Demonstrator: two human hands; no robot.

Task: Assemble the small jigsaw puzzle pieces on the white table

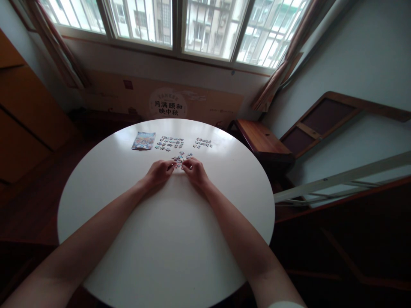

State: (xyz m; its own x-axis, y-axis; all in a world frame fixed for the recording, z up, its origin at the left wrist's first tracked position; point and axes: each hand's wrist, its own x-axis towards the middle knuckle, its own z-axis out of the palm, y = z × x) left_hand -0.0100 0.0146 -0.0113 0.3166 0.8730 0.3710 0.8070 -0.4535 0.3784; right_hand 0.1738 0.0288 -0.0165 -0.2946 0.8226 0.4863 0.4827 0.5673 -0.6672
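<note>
Far left, an orange-brown wooden cabinet point(27, 111) with dark seams; then a striped, reddish-brown fabric curtain point(57, 45) beside the window. Next, the glossy, round white worktop point(180, 239), which carries all the items below. Toward its far edge, left of centre, lies a rectangular, mostly blue printed picture sheet point(143, 140).

Left hand point(159, 171): resting on the near side, fingers curled, thumb and forefinger drawn close at the left edge of a loose heap of small multicoloured jigsaw pieces point(180, 161). Cannot tell whether its grip has hold of a piece.

Beyond, just right of the sheet, a larger block of jigsaw pieces point(170, 145) lies flat in rough rows, individual pieces mostly apart. The heap sits between the two hands, its pieces crowded and partly overlapping.

Right hand point(195, 170): fingers bent, fingertips at the heap's right edge; grip narrow, contents too small to make out.

Farther right, a smaller block of jigsaw pieces point(204, 143), also in rows. Past the worktop's edge, a reddish-brown wooden bench point(260, 136).
</note>
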